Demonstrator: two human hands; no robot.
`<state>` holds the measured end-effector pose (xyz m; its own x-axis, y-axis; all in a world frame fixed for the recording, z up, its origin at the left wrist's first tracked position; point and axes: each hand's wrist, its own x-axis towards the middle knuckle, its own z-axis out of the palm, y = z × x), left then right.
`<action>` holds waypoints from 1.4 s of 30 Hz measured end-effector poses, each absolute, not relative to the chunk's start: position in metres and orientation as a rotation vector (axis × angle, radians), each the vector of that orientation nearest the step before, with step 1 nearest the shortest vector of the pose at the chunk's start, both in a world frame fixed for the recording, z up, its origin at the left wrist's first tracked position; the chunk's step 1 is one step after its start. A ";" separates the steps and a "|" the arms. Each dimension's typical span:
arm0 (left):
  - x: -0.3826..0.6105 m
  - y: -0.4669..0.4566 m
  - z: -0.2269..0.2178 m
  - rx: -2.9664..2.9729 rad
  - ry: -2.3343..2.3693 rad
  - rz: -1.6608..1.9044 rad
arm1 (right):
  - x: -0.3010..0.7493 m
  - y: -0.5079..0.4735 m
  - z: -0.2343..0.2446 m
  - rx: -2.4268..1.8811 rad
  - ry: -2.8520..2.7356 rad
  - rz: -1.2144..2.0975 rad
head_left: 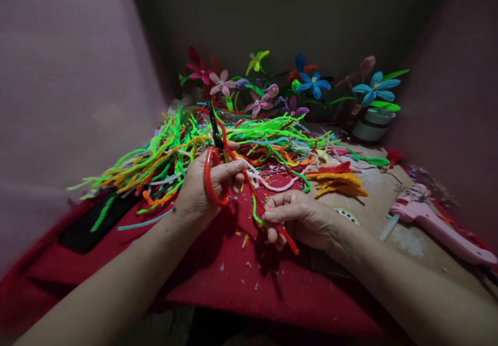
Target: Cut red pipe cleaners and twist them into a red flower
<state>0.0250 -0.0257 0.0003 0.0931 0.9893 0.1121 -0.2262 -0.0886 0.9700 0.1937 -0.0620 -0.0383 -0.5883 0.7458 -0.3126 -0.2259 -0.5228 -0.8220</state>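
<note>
In the head view, my left hand (198,188) is closed around scissors (211,180) with red-orange handles and dark blades pointing up and away. The same hand pinches the upper part of a red pipe cleaner (287,239) between thumb and fingers. Lower and to the right, my right hand (291,213) grips this pipe cleaner near its lower end, which sticks out past the fingers. A short green strand hangs beside it, and whether the right hand touches that is unclear. Behind both hands lies a large heap of green, orange, white and red pipe cleaners (179,143).
Pipe-cleaner flowers (313,84) stand along the back, some near a grey pot (373,124). A pink glue gun (439,224) rests on cardboard (404,247) at right, near folded orange pieces (338,184). Small scraps dot the red cloth (218,284). A dark flat object (89,232) lies left.
</note>
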 end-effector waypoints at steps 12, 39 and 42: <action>0.019 -0.021 -0.002 1.110 0.896 1.287 | 0.196 -0.060 -0.041 -0.793 -1.042 2.143; 0.002 -0.019 -0.035 2.935 1.183 0.470 | 0.199 -0.047 -0.038 -0.883 -0.762 1.484; 0.003 -0.021 -0.034 3.001 1.234 0.419 | 0.201 -0.048 -0.038 -0.875 -0.751 1.511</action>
<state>0.0026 -0.0206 -0.0339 0.6839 0.6725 0.2830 0.7057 -0.7082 -0.0225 0.2005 -0.0481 -0.0383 -0.0431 0.9929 -0.1108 -0.5109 -0.1172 -0.8516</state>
